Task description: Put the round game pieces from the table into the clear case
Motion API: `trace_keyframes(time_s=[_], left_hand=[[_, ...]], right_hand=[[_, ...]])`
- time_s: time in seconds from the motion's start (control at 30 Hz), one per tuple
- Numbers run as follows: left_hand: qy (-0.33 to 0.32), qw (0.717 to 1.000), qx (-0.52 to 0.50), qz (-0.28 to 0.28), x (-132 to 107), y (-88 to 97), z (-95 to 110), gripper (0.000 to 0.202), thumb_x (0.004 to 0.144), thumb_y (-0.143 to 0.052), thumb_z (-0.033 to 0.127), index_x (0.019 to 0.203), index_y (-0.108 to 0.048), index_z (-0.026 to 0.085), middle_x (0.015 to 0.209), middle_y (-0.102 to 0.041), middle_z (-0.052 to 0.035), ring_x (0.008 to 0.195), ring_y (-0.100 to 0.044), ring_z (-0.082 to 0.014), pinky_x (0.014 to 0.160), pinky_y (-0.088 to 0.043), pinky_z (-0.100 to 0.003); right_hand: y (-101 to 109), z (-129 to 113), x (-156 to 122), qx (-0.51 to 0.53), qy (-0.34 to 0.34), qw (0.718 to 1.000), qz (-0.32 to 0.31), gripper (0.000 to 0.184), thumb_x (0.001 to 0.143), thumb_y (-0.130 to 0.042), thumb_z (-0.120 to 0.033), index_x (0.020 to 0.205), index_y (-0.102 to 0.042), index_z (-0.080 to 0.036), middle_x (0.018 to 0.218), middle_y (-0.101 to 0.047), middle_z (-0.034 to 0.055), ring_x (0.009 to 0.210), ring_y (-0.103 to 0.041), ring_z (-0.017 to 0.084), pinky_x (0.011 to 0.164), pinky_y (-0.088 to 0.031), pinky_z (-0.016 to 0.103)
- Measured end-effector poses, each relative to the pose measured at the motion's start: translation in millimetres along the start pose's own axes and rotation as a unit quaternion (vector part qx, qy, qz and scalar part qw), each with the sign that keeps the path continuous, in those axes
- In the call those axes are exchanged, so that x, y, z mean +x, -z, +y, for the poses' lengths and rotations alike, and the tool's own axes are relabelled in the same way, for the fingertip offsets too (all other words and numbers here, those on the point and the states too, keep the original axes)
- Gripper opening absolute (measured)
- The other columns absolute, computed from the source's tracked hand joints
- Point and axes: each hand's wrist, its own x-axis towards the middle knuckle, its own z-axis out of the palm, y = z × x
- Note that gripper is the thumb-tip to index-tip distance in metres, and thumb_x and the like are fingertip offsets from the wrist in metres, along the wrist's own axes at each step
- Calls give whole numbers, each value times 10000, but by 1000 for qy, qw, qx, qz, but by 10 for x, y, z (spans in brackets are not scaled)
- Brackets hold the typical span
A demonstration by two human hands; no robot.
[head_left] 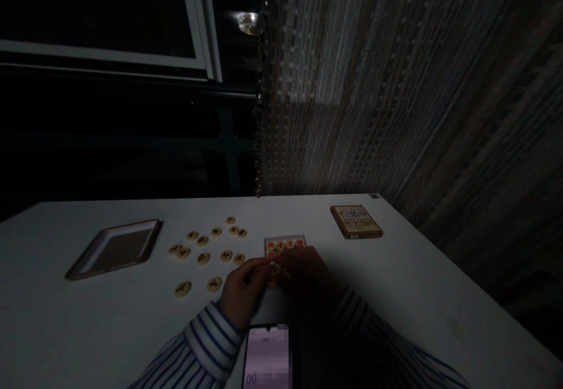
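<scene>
Left grip (pixel 241 293) has a round piece (pixel 275 268) pinched at its fingertips, right where the two grips come together! Sweeping in from far left of that grip: a shallow open tray (pixel 125 249) on the pale surface (pixel 88 330), well apart. Closer in, left of the grip and beyond it, loose discs (pixel 203 258) with dark characters lie scattered, some pairs touching. On the grip's near side, a lit phone (pixel 266 358). Just ahead, partly covered by both grips, an open box (pixel 284 237) shows red-marked discs (pixel 289 244) in rows. Right grip (pixel 310 274) curls over that box, deep in shadow, and whether it grasps anything, I cannot tell. Farther right and beyond it, well apart, a printed box (pixel 357 222) lies flat; behind, a striped curtain (pixel 373 84) hangs.
</scene>
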Motion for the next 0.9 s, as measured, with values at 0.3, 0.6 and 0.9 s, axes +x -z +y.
trace_keyframes(time_s=[0.3,0.6,0.9], left_hand=[[-11,1000,0,-6,5,-4,19,224,704,-552,342,801,-657,170,792,-695,-41,757,-630,-176,707,-503,-280],[-22,999,26,5,-9,4,20,216,726,-527,338,797,-657,181,785,-690,-25,755,-622,-164,707,-493,-266],[-14,995,85,43,23,30,-82,263,723,-517,372,819,-649,165,792,-678,-46,742,-612,-175,691,-482,-288]], right_hand=[[-47,40,4,-11,3,1000,-11,203,806,-447,-295,942,-569,-205,828,-595,27,737,-488,142,642,-286,276],[-44,57,5,-23,-17,999,-14,179,750,-495,-278,878,-586,-192,803,-608,28,726,-513,143,633,-300,274],[-28,142,-1,-45,-118,990,-59,227,723,-534,-315,914,-584,-202,878,-618,53,819,-538,178,666,-318,287]])
